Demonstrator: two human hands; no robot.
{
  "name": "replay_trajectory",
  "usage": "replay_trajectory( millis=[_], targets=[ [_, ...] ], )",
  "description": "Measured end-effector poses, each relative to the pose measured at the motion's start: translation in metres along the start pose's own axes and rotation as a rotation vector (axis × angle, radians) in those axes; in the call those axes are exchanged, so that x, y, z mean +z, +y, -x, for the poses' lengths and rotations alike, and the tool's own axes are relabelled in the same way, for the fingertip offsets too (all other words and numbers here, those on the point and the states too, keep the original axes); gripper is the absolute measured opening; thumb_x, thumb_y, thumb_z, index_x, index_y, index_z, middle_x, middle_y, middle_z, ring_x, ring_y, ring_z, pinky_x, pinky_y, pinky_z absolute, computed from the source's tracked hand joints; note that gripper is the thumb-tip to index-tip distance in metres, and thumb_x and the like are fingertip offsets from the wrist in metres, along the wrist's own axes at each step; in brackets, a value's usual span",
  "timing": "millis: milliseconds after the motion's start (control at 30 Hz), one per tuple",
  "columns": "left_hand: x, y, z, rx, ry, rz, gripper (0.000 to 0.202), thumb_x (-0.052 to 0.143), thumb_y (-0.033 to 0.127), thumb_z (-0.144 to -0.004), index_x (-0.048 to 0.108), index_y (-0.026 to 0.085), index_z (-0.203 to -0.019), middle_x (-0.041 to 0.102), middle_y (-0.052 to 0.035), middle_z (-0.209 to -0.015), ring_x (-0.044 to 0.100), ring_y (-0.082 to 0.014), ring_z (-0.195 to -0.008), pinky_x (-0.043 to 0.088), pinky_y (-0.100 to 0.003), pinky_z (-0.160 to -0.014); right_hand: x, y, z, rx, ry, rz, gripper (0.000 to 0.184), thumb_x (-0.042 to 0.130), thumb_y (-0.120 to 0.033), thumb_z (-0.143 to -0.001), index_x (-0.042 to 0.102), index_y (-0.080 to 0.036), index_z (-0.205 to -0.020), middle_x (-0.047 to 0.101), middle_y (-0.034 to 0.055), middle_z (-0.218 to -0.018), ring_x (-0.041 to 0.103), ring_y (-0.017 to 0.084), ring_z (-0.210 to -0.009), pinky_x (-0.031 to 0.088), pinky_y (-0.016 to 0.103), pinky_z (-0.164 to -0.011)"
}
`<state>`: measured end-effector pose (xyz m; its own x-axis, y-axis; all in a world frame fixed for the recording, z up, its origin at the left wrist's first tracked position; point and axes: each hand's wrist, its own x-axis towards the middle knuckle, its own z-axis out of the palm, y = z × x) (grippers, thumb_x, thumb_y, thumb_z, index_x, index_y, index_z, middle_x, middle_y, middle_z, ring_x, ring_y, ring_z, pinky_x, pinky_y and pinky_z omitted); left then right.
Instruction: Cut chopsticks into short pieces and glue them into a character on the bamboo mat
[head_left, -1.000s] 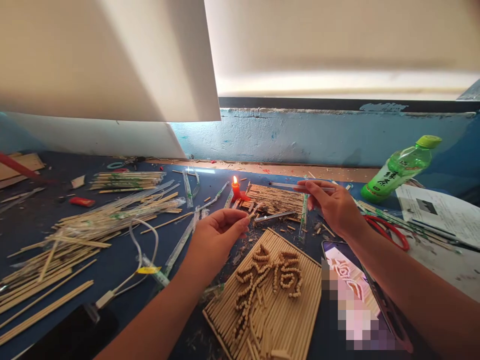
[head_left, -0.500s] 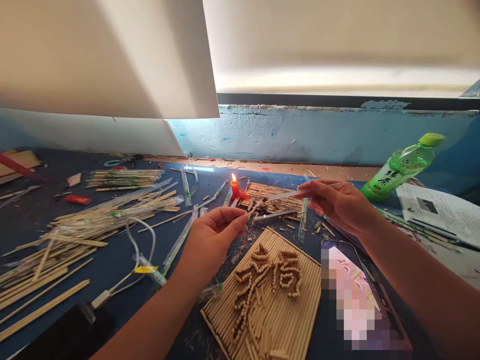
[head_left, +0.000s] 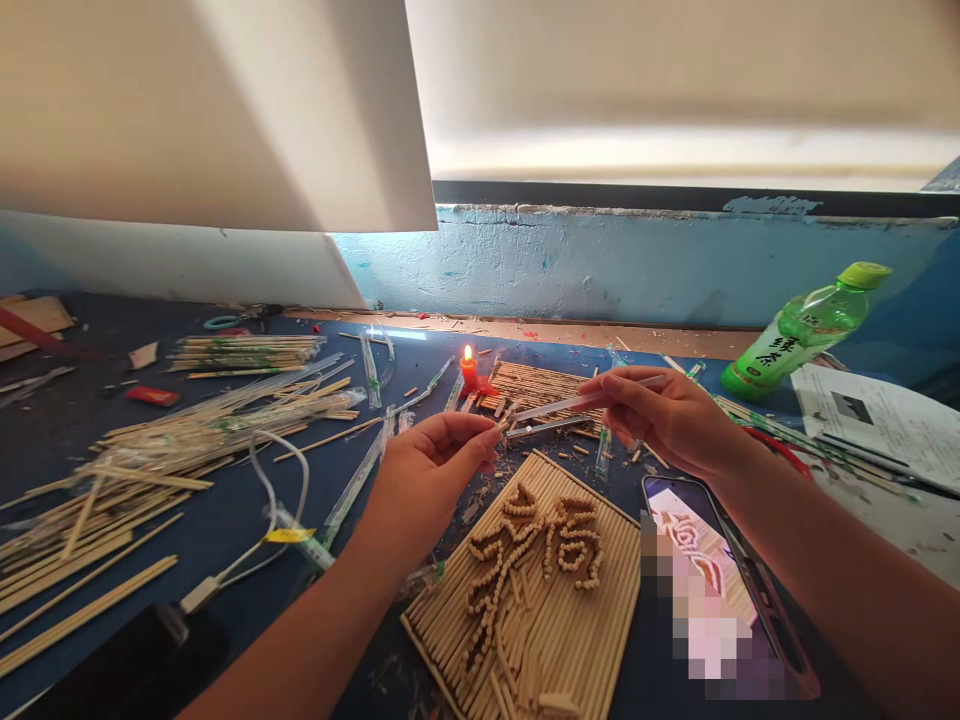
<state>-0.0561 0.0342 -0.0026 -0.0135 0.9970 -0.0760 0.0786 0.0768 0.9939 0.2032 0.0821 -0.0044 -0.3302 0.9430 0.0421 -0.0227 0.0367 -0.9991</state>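
Observation:
My left hand (head_left: 439, 455) is closed in a pinch on a short wooden stick piece (head_left: 504, 422), mostly hidden by the fingertips. In my right hand (head_left: 660, 415) is a translucent glue stick (head_left: 551, 407), its far end right beside the piece; I cannot tell whether they touch. A lit red candle (head_left: 469, 378) stands just beyond the left fingers. Below the hands lies a panel of round sticks (head_left: 611, 620). Raised characters made of small stick ends (head_left: 577, 540) sit on it, with loose cut pieces (head_left: 531, 675) near its front.
Chopsticks and plastic wrappers (head_left: 187, 450) cover the left side, near a white cable (head_left: 304, 470). A phone (head_left: 705, 560) lies right of the panel. At the back right a green bottle (head_left: 802, 335) stands beside printed paper (head_left: 862, 410). Another stick mat (head_left: 540, 380) lies behind the hands.
My right hand has shifted slightly left, bringing the glue stick's end from above the other translucent stick down to the piece in my left hand. The left hand has hardly moved.

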Motion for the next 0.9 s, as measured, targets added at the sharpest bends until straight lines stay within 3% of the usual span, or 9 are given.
replay_trajectory(
  millis=[233, 500, 667, 767, 900],
  targets=[
    [-0.001, 0.000, -0.001, -0.016, -0.028, 0.022, 0.022, 0.079, 0.038, -0.080, 0.073, 0.019, -0.089, 0.071, -0.0007, -0.074, 0.064, -0.0143, -0.069, 0.054, -0.027, -0.074, 0.000, -0.005, -0.001, -0.049, 0.078, -0.069, 0.024, 0.069, -0.042, -0.091, 0.080, -0.022, -0.098, 0.079, 0.0092, -0.101, 0.052, 0.008, -0.052, 0.045, 0.025, -0.048],
    [-0.001, 0.000, -0.001, -0.014, -0.012, 0.013, 0.022, 0.079, 0.040, -0.079, 0.074, 0.021, -0.088, 0.072, -0.0013, -0.074, 0.066, -0.0156, -0.069, 0.055, -0.028, -0.074, 0.001, -0.003, 0.001, -0.013, 0.014, 0.002, 0.025, 0.068, -0.046, -0.089, 0.080, -0.024, -0.095, 0.079, 0.0086, -0.101, 0.054, 0.010, -0.051, 0.047, 0.027, -0.046],
    [-0.001, 0.002, -0.002, -0.041, -0.043, -0.016, 0.022, 0.081, 0.037, -0.076, 0.075, 0.020, -0.087, 0.073, -0.0012, -0.074, 0.065, -0.0149, -0.068, 0.053, -0.026, -0.069, 0.004, -0.005, -0.002, -0.075, 0.163, -0.019, 0.023, 0.069, -0.044, -0.089, 0.078, -0.024, -0.097, 0.078, 0.0084, -0.106, 0.049, 0.009, -0.050, 0.045, 0.028, -0.049],
    [-0.002, 0.005, 0.004, -0.015, -0.106, -0.110, 0.018, 0.080, 0.036, -0.077, 0.076, 0.021, -0.086, 0.074, -0.0022, -0.077, 0.065, -0.0159, -0.069, 0.051, -0.026, -0.065, 0.000, -0.011, -0.001, -0.091, 0.242, -0.052, 0.021, 0.070, -0.042, -0.088, 0.078, -0.024, -0.095, 0.077, 0.0083, -0.106, 0.046, 0.009, -0.050, 0.042, 0.029, -0.048],
    [-0.003, 0.008, 0.021, 0.153, -0.312, -0.381, 0.012, 0.069, 0.036, -0.087, 0.076, 0.026, -0.090, 0.074, -0.0014, -0.082, 0.065, -0.0180, -0.074, 0.050, -0.028, -0.066, -0.009, -0.020, 0.012, -0.098, 0.311, -0.024, 0.021, 0.070, -0.042, -0.088, 0.079, -0.024, -0.095, 0.077, 0.0086, -0.108, 0.044, 0.010, -0.051, 0.039, 0.030, -0.048]
  ],
)
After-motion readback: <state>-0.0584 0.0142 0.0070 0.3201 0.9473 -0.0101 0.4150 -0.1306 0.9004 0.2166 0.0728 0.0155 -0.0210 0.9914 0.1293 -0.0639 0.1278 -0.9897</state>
